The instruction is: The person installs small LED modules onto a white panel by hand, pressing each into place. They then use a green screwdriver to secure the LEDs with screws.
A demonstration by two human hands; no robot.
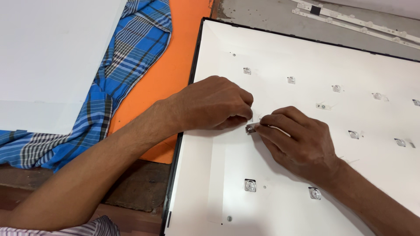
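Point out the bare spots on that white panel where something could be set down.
Bare patches on the white panel: between the two bottom lenses and the hands, and the corner beyond the top lens row. Crowded at mid-panel, where left hand and right hand meet.

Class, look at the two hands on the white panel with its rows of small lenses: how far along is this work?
Done: the white panel lies open, clear lenses showing in rows. In hand: the left hand and right hand pinch a small lens piece between their fingertips. Left: the other lenses sit untouched; spare strips lie beyond the panel.
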